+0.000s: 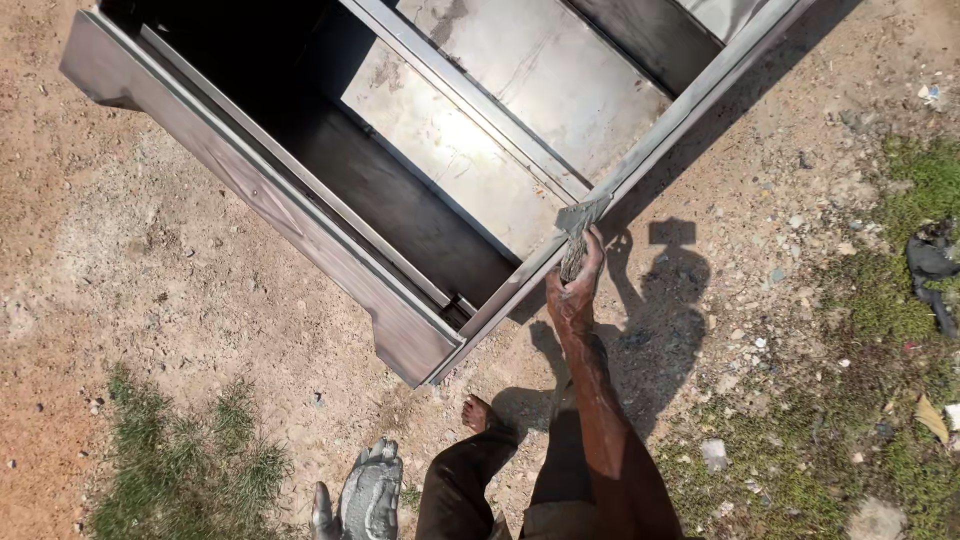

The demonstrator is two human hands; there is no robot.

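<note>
A grey metal cabinet point(400, 330) lies open on bare dirt, its shelves and inner panels point(470, 150) facing up. My right hand point(573, 290) reaches out to the cabinet's near side rail and grips a small grey abrasive sheet point(580, 215), pressing it against the rail's edge. My left hand point(370, 495) hangs low at the bottom of the view, coated in grey dust or paste. Its fingers lie together, and what it holds, if anything, is unclear. My bare foot point(478, 410) stands just in front of the cabinet's corner.
Sandy ground with small stones surrounds the cabinet. Grass patches point(190, 460) grow at the lower left and along the right side. A dark object point(932, 262) lies in the grass at the right edge. My shadow falls to the right of my arm.
</note>
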